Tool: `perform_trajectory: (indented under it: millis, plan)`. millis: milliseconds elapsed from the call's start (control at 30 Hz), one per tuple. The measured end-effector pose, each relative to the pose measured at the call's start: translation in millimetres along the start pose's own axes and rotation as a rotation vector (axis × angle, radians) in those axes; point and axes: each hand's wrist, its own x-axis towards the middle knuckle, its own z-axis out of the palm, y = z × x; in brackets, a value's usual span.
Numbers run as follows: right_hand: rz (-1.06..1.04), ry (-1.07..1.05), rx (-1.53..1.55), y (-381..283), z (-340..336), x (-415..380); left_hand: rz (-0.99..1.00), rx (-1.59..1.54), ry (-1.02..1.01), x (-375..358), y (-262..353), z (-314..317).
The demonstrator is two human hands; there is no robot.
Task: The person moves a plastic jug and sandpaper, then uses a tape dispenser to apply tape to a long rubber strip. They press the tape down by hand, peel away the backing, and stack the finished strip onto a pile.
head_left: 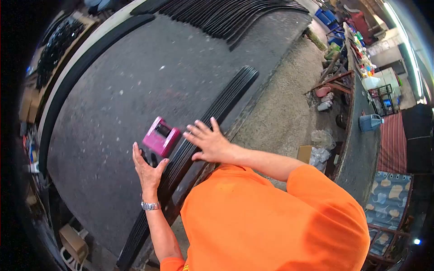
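A bundle of long black ribbed strips (pixel 226 98) lies slantwise along the near edge of the dark table. My right hand (pixel 210 142) rests over the bundle with fingers spread. Farther down the same strips is my left hand (pixel 148 171), a metal watch on its wrist, its thumb and fingers apart. Just beyond its fingertips sits a bright pink boxy object (pixel 161 137) with a dark recess on top, slightly blurred. Small black parts show between the pink object and my left thumb.
Many curved black strips (pixel 212 17) are laid side by side at the table's far end. One long black strip (pixel 86 63) follows the left edge. Right of the table, a concrete floor (pixel 275 86) leads to a bench holding a blue jug (pixel 370 122).
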Motion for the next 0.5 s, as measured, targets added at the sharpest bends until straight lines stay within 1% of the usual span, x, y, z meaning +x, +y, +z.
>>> perform_trajectory:
  millis: [67,133,200,333,433,500]
  plan:
    - [-0.03,0.006,0.063,9.2,1.8,0.1,0.021,0.072,-0.014,16.7,3.6,16.1]
    - [-0.064,0.009,0.123,25.2,-4.6,0.6,-0.052,0.115,-0.085,28.3,10.4,17.9]
    - [-0.097,0.02,0.149,48.5,-12.6,-0.1,-0.165,0.134,-0.136,35.1,31.7,17.7]
    - [-0.131,0.065,0.159,112.5,-27.6,1.9,-0.158,0.141,-0.119,41.6,36.9,29.4]
    - [-0.137,0.032,0.131,153.9,-39.8,3.1,-0.216,0.158,-0.129,54.1,53.0,43.6]
    - [-0.182,0.032,0.127,174.3,-43.5,3.9,-0.229,0.157,-0.131,58.6,61.8,47.6]
